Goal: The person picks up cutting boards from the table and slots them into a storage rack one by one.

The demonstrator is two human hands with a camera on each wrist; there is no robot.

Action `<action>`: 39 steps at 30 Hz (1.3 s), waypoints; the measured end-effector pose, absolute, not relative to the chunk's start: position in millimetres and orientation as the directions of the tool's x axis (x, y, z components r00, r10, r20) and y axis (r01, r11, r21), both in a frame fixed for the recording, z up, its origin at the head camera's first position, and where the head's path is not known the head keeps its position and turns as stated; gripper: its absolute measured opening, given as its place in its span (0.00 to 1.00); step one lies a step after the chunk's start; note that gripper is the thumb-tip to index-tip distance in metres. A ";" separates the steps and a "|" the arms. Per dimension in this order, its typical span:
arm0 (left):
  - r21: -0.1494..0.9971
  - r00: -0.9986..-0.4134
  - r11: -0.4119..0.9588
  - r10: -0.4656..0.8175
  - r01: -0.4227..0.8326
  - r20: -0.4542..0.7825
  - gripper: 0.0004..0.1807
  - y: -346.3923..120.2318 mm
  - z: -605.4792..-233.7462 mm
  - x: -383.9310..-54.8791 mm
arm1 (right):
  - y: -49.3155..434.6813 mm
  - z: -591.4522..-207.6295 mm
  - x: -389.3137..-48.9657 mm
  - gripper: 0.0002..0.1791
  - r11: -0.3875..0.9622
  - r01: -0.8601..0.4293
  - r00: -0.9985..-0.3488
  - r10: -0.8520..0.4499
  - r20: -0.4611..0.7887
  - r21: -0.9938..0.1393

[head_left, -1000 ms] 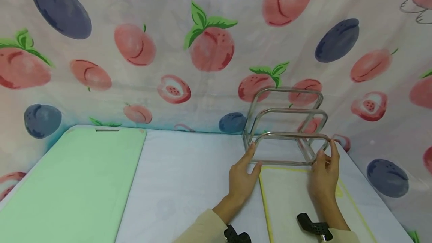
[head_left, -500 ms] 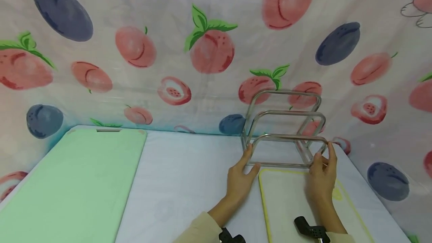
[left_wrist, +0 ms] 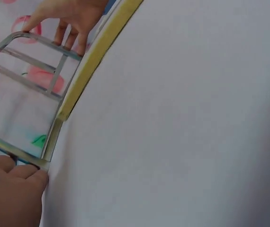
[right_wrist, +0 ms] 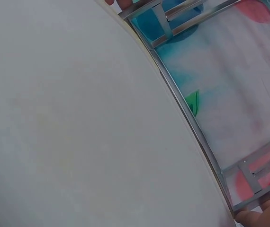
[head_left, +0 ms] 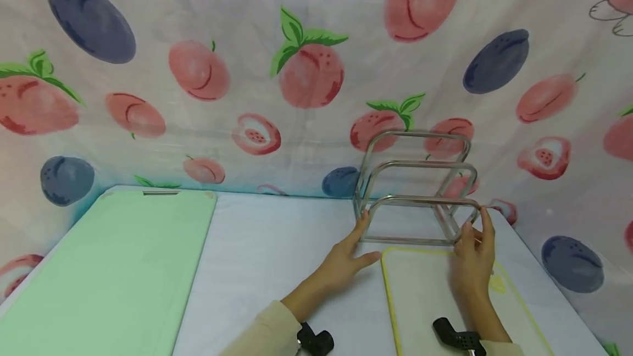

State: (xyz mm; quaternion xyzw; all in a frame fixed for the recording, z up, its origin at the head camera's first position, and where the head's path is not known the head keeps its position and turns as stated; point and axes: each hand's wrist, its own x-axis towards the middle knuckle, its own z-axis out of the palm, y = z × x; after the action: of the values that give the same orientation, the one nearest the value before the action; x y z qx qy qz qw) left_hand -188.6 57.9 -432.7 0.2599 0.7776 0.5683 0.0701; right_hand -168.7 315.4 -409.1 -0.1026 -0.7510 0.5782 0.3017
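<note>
A silver metal rack (head_left: 420, 164) with three upright loops stands at the back right. My left hand (head_left: 341, 262) is at its left front corner, a fingertip against the post and the thumb spread toward the white board. In the left wrist view, that hand's fingers (left_wrist: 25, 171) curl at the rack's side bar. With bent fingers, my right hand (head_left: 475, 260) grips the right front corner, index finger up along the front loop. A white cutting board (head_left: 420, 290) with a yellow rim lies flat before the rack, partly beneath my right hand and forearm.
On the left of the table (head_left: 257, 268) lies a large pale green cutting board (head_left: 114, 268) with a slot near its far edge. Behind everything hangs a fruit-print cloth (head_left: 306, 125), close to the rack's back. The table's right edge runs beside the white board.
My left thumb has lifted from the rack's front and spread right, while that wrist and forearm dropped to the left. The rack shifted slightly left at first. My right hand stays on the rack.
</note>
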 end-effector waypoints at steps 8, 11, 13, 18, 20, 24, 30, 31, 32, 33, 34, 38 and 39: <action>0.945 -0.834 0.129 0.516 0.301 0.195 0.43 44.1 -429.2 -192.5 | 321.1 -424.7 -177.7 0.28 0.322 -0.225 -0.789 0.493 0.366 -0.920; 0.958 -0.836 0.069 0.508 0.277 0.205 0.42 39.3 -422.5 -186.6 | 318.6 -424.8 -178.1 0.27 0.361 -0.222 -0.788 0.480 0.385 -0.906; 0.965 -0.838 0.035 0.506 0.259 0.206 0.42 36.3 -418.0 -181.9 | 317.3 -424.2 -177.6 0.27 0.380 -0.216 -0.792 0.470 0.389 -0.900; 0.971 -0.844 0.000 0.494 0.237 0.206 0.41 34.1 -423.9 -181.0 | 315.0 -423.6 -175.1 0.27 0.385 -0.182 -0.806 0.469 0.362 -0.905; 0.968 -0.848 0.008 0.484 0.250 0.215 0.40 35.1 -431.6 -185.4 | 314.1 -423.6 -174.6 0.27 0.381 -0.179 -0.807 0.471 0.357 -0.907; 0.964 -0.859 0.029 0.461 0.265 0.222 0.40 35.0 -439.8 -192.3 | 310.5 -423.1 -174.9 0.27 0.357 -0.202 -0.809 0.464 0.361 -0.912; 0.965 -0.868 0.030 0.444 0.261 0.221 0.39 33.4 -439.7 -192.8 | 306.5 -421.6 -173.9 0.27 0.314 -0.223 -0.811 0.466 0.354 -0.923; 0.965 -0.868 0.026 0.445 0.260 0.222 0.39 33.0 -439.3 -192.6 | 305.8 -421.0 -173.9 0.27 0.306 -0.224 -0.811 0.467 0.351 -0.925; 0.966 -0.868 0.023 0.445 0.257 0.220 0.39 32.5 -438.9 -192.6 | 305.2 -420.4 -173.8 0.27 0.291 -0.229 -0.812 0.469 0.347 -0.929; 0.968 -0.869 0.019 0.445 0.251 0.217 0.39 32.1 -438.7 -192.5 | 304.6 -420.0 -173.9 0.27 0.282 -0.231 -0.815 0.467 0.344 -0.931; 0.969 -0.871 0.013 0.443 0.245 0.214 0.39 31.6 -438.5 -192.4 | 304.1 -419.7 -174.2 0.27 0.279 -0.234 -0.815 0.466 0.345 -0.931; 0.974 -0.875 -0.011 0.437 0.228 0.210 0.38 30.3 -440.5 -192.1 | 304.1 -421.8 -175.5 0.27 0.259 -0.235 -0.818 0.468 0.334 -0.937; 0.974 -0.875 -0.019 0.435 0.228 0.213 0.38 30.2 -441.5 -191.7 | 304.6 -423.1 -175.7 0.27 0.274 -0.230 -0.818 0.465 0.339 -0.934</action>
State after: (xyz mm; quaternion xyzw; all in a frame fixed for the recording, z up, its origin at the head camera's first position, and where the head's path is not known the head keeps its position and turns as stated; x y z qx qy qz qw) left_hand -191.7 30.2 -441.5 0.2381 0.6961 0.6729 0.0770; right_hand -175.7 304.6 -423.1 -0.0791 -0.7432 0.5971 0.2914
